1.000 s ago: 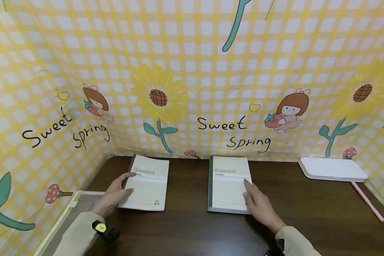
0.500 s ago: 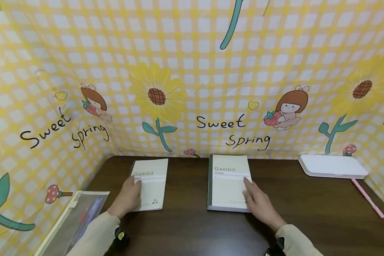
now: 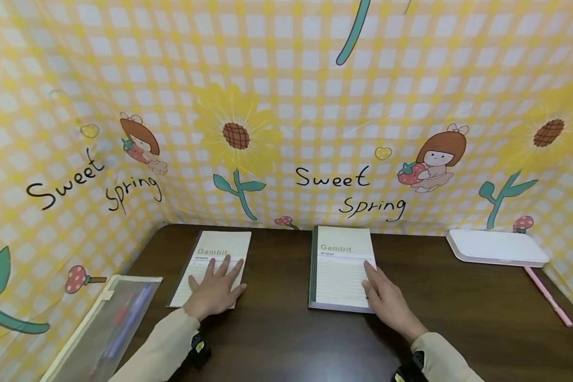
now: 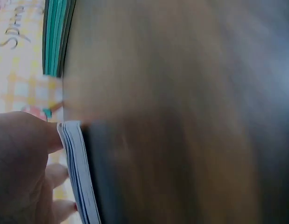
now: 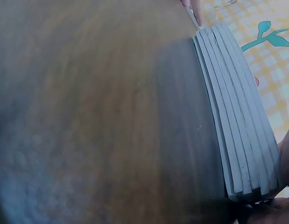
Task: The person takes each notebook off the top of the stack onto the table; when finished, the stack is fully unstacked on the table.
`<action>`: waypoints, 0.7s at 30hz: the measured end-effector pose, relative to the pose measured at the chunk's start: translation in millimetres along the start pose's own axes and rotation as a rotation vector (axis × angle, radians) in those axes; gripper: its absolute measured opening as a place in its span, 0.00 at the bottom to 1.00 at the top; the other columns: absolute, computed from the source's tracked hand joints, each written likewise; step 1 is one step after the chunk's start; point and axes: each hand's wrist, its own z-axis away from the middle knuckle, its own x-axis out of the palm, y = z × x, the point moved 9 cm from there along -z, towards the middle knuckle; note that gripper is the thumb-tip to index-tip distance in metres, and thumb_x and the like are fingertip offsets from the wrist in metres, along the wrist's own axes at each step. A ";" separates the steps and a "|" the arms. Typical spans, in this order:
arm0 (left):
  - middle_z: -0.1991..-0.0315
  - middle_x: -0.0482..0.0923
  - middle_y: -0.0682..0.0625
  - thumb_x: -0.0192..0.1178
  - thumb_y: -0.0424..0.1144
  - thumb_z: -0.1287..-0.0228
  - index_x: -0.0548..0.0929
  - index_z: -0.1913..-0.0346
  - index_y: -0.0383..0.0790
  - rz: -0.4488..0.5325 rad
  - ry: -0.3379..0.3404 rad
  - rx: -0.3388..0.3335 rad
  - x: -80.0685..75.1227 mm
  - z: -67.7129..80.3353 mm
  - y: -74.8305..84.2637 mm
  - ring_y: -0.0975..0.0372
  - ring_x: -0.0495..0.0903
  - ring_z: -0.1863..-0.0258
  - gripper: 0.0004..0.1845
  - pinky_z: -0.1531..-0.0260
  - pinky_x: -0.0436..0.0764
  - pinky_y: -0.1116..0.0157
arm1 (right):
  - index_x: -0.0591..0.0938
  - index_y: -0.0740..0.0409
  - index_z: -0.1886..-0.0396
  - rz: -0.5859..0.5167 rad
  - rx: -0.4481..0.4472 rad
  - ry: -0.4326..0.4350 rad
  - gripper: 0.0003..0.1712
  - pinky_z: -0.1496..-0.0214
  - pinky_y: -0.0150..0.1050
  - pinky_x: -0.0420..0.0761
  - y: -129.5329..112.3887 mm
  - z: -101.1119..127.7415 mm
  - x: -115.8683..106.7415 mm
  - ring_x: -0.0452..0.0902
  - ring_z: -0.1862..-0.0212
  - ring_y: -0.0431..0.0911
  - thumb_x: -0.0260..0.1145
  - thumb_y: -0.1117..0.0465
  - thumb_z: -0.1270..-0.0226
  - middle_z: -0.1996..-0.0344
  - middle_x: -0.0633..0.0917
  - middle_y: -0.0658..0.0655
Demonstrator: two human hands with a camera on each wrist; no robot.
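From the head view, the left hand point(image 3: 215, 289) lies flat, fingers spread, on the thin notebook point(image 3: 219, 254) near the bench's point(image 3: 458, 318) back-left corner; the right hand point(image 3: 387, 302) rests relaxed fingers on the thick notebook's point(image 3: 339, 265) right edge, mid-back. The left wrist view shows the thin notebook's page edges point(image 4: 76, 172) under the palm point(image 4: 20, 168). The right wrist view shows the thick notebook's sections point(image 5: 237, 121); even downward pressure would likely keep both books from sliding.

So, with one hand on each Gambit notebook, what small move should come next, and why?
Probably slide the left notebook rightward toward the right stack. The left hand lies flat on its cover, fingers spread, while the right hand steadies the stack's right edge, and bare table separates the two.
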 end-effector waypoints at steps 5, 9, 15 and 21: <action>0.29 0.44 0.43 0.43 0.59 0.35 0.53 0.30 0.54 0.004 0.033 0.017 -9.5 -1.5 -15.0 0.39 0.40 0.34 0.33 0.56 0.38 0.26 | 0.57 0.60 0.32 -0.009 0.018 -0.004 0.29 0.37 0.57 0.53 1.4 -1.4 -5.9 0.46 0.32 0.60 0.48 0.57 0.29 0.33 0.59 0.61; 0.30 0.44 0.41 0.43 0.59 0.35 0.53 0.30 0.53 0.019 0.029 0.033 -10.0 -1.9 -20.8 0.38 0.40 0.34 0.33 0.57 0.37 0.26 | 0.57 0.61 0.32 -0.016 0.019 -0.007 0.29 0.37 0.57 0.53 0.9 -1.5 -6.4 0.46 0.32 0.60 0.48 0.57 0.29 0.33 0.59 0.62; 0.30 0.44 0.39 0.41 0.60 0.35 0.54 0.30 0.51 0.018 0.021 0.030 -11.2 1.7 -23.1 0.37 0.40 0.34 0.33 0.57 0.38 0.25 | 0.56 0.61 0.32 -0.028 0.005 -0.015 0.29 0.38 0.58 0.54 -1.4 -0.4 -1.8 0.45 0.32 0.61 0.48 0.57 0.29 0.34 0.59 0.63; 0.32 0.49 0.35 0.40 0.62 0.35 0.58 0.31 0.46 0.119 0.061 0.155 -42.9 -8.9 23.7 0.39 0.46 0.34 0.35 0.48 0.51 0.33 | 0.56 0.62 0.32 -0.017 -0.001 -0.014 0.29 0.38 0.58 0.54 -1.2 0.9 0.1 0.46 0.33 0.62 0.48 0.57 0.29 0.34 0.59 0.63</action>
